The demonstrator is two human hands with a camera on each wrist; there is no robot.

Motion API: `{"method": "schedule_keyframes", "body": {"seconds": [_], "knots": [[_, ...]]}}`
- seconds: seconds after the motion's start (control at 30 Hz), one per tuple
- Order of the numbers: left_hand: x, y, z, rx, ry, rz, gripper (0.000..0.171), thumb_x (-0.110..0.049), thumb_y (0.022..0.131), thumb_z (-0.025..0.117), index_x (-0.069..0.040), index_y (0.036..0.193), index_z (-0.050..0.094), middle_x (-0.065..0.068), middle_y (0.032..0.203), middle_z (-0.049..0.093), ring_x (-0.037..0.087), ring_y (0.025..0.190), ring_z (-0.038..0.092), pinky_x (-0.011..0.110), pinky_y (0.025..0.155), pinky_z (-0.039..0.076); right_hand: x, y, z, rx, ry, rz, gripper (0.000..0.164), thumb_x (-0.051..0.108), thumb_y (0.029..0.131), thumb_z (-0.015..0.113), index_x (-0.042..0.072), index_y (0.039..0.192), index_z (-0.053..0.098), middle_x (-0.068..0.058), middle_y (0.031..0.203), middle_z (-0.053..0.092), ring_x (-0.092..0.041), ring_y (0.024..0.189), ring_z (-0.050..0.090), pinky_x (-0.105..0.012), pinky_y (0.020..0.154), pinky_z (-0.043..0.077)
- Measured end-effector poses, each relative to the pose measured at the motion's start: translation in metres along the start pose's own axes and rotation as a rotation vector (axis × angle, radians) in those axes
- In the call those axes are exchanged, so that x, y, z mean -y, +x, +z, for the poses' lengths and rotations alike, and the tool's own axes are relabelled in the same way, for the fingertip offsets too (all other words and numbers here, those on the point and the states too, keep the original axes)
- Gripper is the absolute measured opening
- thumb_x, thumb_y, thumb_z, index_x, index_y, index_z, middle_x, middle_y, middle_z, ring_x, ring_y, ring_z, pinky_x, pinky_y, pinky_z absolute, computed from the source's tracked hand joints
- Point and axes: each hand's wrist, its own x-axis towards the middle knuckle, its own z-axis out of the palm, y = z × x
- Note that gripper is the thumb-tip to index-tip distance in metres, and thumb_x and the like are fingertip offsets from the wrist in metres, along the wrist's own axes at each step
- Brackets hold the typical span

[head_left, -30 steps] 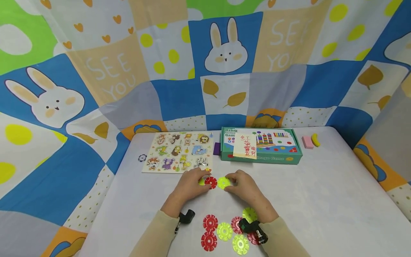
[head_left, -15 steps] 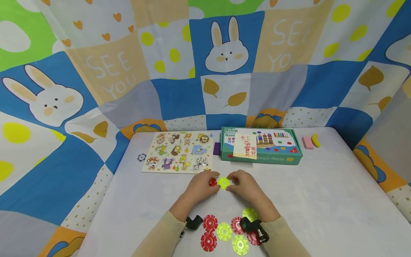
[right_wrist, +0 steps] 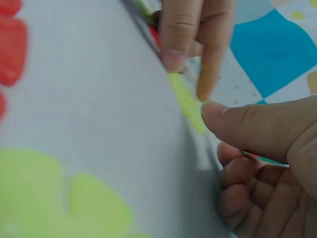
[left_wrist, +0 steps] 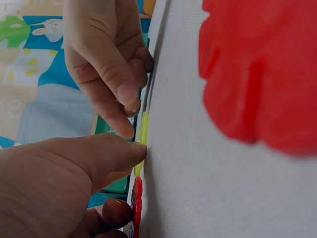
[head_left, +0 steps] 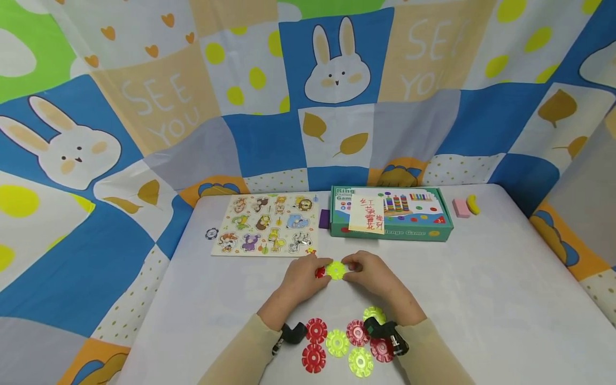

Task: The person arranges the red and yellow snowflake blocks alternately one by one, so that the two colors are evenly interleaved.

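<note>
A yellow-green snowflake disc lies on the white table between both hands. My left hand pinches its left edge between thumb and forefinger; in the left wrist view the thumb overlaps the yellow disc. A red snowflake disc sits edge to edge with it on the left, mostly hidden by the left hand. At the yellow disc's right edge is my right hand, thumb and fingers apart. The right wrist view shows its thumb tip beside the yellow disc.
Nearer the body lie several loose discs, among them a red disc and a yellow disc. Behind the hands are an animal puzzle board and a green game box. A pink block and toy banana stand right.
The left hand has moved right, from the red disc to the yellow one, and now covers most of the red disc. The right hand has shifted slightly right, off the yellow disc's edge.
</note>
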Motion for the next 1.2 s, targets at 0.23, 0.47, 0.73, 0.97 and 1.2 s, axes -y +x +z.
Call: {"method": "schedule_keyframes", "body": {"seconds": [0.23,0.47,0.73,0.97,1.2], "knots": [[-0.002,-0.002,0.001,0.008,0.024,-0.002,0.043,-0.043,0.084,0.066,-0.029,0.124,0.063,-0.008,0.086,0.054,0.010,0.069,0.044,0.026,0.060,0.034,0.007,-0.012,-0.025,0.010,0.001,0.000,0.032,0.018,0.083,0.073,0.012,0.114,0.067,0.001,0.089,0.056,-0.017,0.077,0.051,-0.030,0.066,0.046],[-0.002,-0.002,0.003,0.003,0.028,-0.007,0.042,-0.046,0.084,0.067,-0.029,0.123,0.064,-0.010,0.086,0.054,0.009,0.069,0.043,0.026,0.061,0.034,0.011,-0.050,-0.039,-0.092,0.025,-0.034,0.034,0.030,0.084,0.072,0.014,0.114,0.067,0.002,0.090,0.055,-0.017,0.073,0.049,-0.028,0.061,0.045],[-0.001,-0.002,0.002,-0.008,0.017,-0.005,0.041,-0.043,0.084,0.068,-0.029,0.122,0.065,-0.010,0.082,0.051,0.010,0.068,0.042,0.027,0.061,0.032,0.006,-0.092,-0.027,-0.166,0.086,-0.096,0.024,0.025,0.081,0.075,0.025,0.105,0.070,0.006,0.083,0.055,-0.015,0.065,0.047,-0.023,0.054,0.041],[-0.001,-0.003,0.002,-0.024,0.010,0.011,0.041,-0.043,0.083,0.069,-0.028,0.121,0.066,-0.009,0.082,0.054,0.010,0.067,0.042,0.026,0.060,0.033,-0.002,-0.114,-0.007,-0.066,0.079,-0.160,0.028,0.024,0.079,0.077,0.022,0.106,0.069,0.007,0.081,0.056,-0.010,0.061,0.047,-0.021,0.053,0.042],[0.000,-0.002,0.002,-0.022,0.009,0.019,0.041,-0.043,0.083,0.069,-0.028,0.121,0.066,-0.010,0.084,0.055,0.009,0.067,0.043,0.026,0.062,0.033,-0.011,-0.127,0.015,0.020,-0.020,-0.233,0.029,0.030,0.079,0.077,0.025,0.106,0.069,0.011,0.079,0.053,-0.004,0.061,0.046,-0.019,0.053,0.040]]}}
